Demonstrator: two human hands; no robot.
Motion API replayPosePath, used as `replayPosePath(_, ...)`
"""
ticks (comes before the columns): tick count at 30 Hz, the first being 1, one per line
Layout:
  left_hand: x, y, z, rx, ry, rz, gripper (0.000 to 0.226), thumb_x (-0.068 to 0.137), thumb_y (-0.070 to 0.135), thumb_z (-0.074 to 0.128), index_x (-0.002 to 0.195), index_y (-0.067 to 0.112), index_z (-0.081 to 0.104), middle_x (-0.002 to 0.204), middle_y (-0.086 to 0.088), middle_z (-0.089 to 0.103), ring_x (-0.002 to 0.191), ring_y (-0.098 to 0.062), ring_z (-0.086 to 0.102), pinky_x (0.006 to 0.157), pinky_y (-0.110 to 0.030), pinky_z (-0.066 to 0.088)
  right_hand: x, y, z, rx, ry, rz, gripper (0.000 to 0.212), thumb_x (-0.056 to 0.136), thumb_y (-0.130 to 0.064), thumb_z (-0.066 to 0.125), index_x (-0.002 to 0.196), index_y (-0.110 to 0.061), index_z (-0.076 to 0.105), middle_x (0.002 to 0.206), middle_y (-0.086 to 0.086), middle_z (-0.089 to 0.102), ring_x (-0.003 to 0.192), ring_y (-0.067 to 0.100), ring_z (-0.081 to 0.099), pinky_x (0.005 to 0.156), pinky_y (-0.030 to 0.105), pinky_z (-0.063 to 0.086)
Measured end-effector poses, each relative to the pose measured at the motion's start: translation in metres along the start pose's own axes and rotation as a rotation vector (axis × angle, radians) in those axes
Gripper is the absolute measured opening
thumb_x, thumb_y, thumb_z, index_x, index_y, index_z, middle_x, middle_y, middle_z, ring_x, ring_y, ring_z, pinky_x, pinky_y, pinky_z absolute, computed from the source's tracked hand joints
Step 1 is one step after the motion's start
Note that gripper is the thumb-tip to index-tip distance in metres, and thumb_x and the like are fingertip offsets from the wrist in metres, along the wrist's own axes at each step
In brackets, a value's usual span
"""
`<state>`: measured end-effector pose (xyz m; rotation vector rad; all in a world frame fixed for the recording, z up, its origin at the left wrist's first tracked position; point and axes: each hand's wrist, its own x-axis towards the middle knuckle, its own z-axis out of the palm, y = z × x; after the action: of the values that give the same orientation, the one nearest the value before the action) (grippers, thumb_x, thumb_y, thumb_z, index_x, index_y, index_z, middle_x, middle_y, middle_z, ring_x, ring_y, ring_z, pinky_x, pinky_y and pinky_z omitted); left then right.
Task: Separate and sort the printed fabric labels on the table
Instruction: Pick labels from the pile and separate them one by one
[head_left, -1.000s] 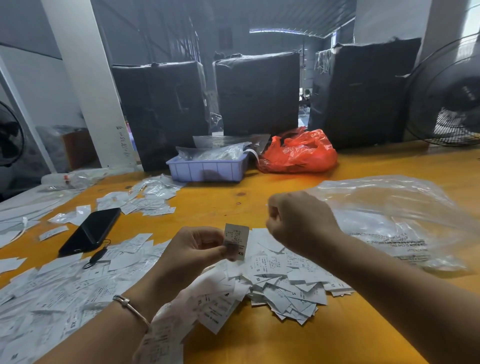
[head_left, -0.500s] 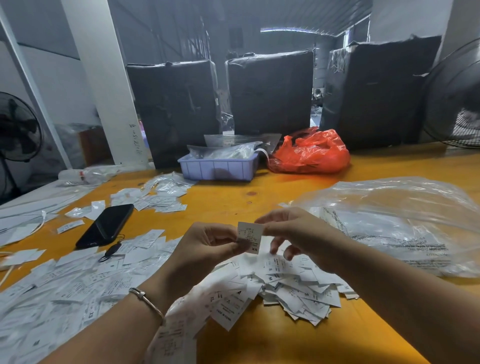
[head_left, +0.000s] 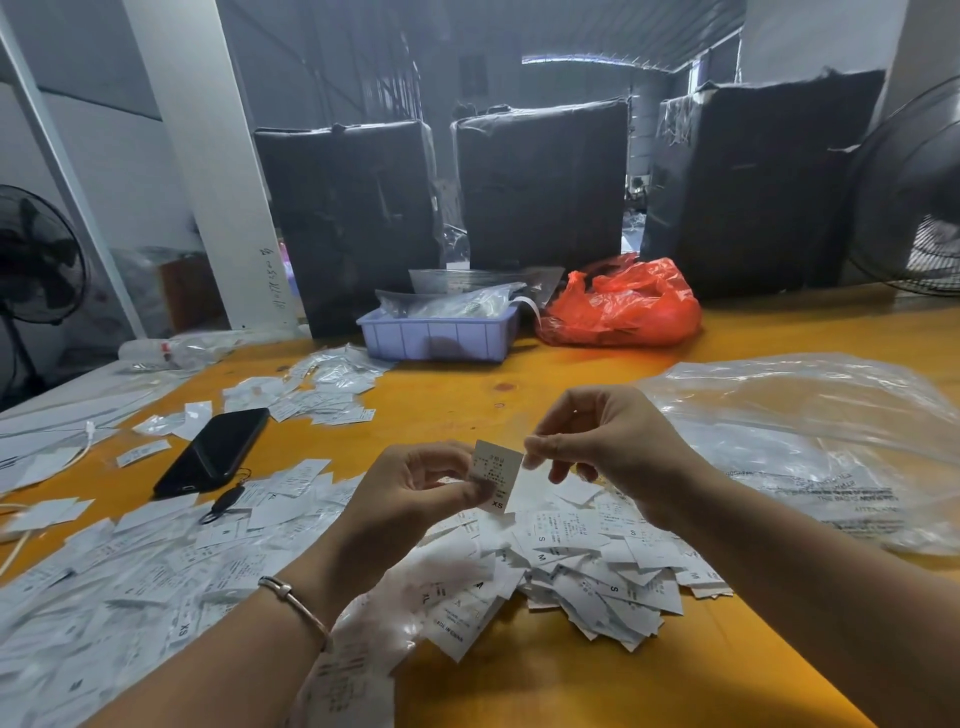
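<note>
Fine print on the held label (head_left: 497, 474) is too small to read; its lower left part is covered by the left hand (head_left: 415, 499). The right hand (head_left: 613, 447) hides part of the label pile (head_left: 597, 561) beneath it. A standing fan (head_left: 36, 270) is cut off by the left edge, a second fan (head_left: 914, 197) by the right edge. Contents of the lilac tray (head_left: 436, 335) are veiled by clear bags; those of the red plastic bag (head_left: 623, 306) are concealed. Both forearms leave the picture at its bottom edge. Scattered labels (head_left: 104, 587) at lower left are blurred.
</note>
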<state>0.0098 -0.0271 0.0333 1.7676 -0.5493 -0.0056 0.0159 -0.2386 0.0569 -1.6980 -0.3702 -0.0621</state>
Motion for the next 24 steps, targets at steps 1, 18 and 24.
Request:
replayPosePath(1, 0.000, 0.001, -0.001, -0.006, -0.020, 0.007, 0.016, 0.076, 0.017, 0.074, 0.083, 0.003, 0.075, 0.104, 0.001, 0.074, 0.099, -0.012, 0.068, 0.079, -0.020, 0.053, 0.000, 0.000, 0.001, 0.007, 0.002, -0.008, 0.014, 0.075, -0.002, 0.076, 0.078, 0.000, 0.062, 0.069, 0.013, 0.072, 0.051, 0.014, 0.060, 0.043, 0.020, 0.035)
replayPosePath(18, -0.002, 0.002, 0.002, -0.004, 0.014, 0.044, 0.020, 0.077, 0.024, 0.072, 0.091, 0.012, 0.078, 0.095, -0.004, 0.077, 0.093, -0.018, 0.072, 0.081, -0.024, 0.056, -0.005, -0.009, 0.003, -0.339, -0.103, -0.262, 0.016, 0.073, -0.034, 0.076, 0.082, -0.021, 0.075, 0.108, -0.006, 0.063, 0.097, 0.006, 0.059, 0.074, 0.024, 0.051)
replayPosePath(24, -0.002, 0.004, 0.000, 0.007, 0.031, 0.033, 0.017, 0.084, 0.025, 0.072, 0.088, 0.010, 0.078, 0.086, -0.008, 0.076, 0.082, -0.018, 0.071, 0.074, -0.020, 0.053, -0.001, -0.006, 0.001, -0.068, 0.121, -0.233, 0.006, 0.081, -0.006, 0.071, 0.078, -0.009, 0.066, 0.078, 0.006, 0.069, 0.066, 0.018, 0.060, 0.057, 0.032, 0.047)
